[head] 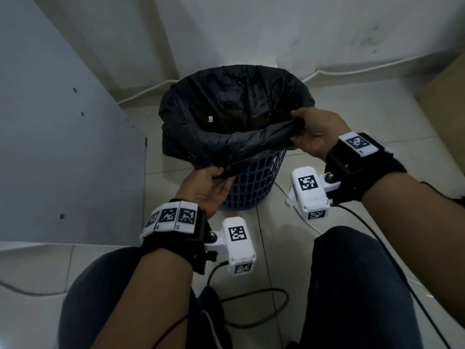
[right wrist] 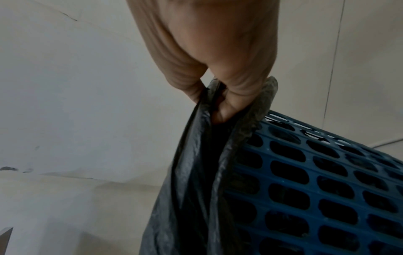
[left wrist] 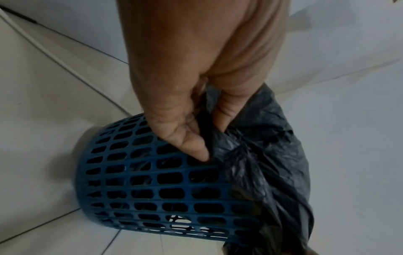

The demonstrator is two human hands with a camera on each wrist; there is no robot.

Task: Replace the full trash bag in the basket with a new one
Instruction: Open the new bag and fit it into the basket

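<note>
A blue lattice basket [head: 254, 182] stands on the tiled floor near the wall. A black trash bag [head: 226, 107] lines it, its mouth spread wide and folded over the rim. My left hand [head: 214, 182] pinches the bag's near edge low on the front of the basket. In the left wrist view the left hand [left wrist: 196, 134] grips bunched black plastic [left wrist: 261, 155] against the lattice [left wrist: 152, 181]. My right hand [head: 307, 132] grips the bag's rim at the right side. The right wrist view shows the right hand [right wrist: 222, 103] pinching a fold of the bag [right wrist: 196, 172] beside the basket [right wrist: 316, 189].
A grey panel [head: 50, 147] leans at the left, close to the basket. A white cable [head: 352, 66] runs along the wall base. A cardboard box [head: 445, 102] sits at the right. Black cables [head: 251, 306] lie on the floor between my knees.
</note>
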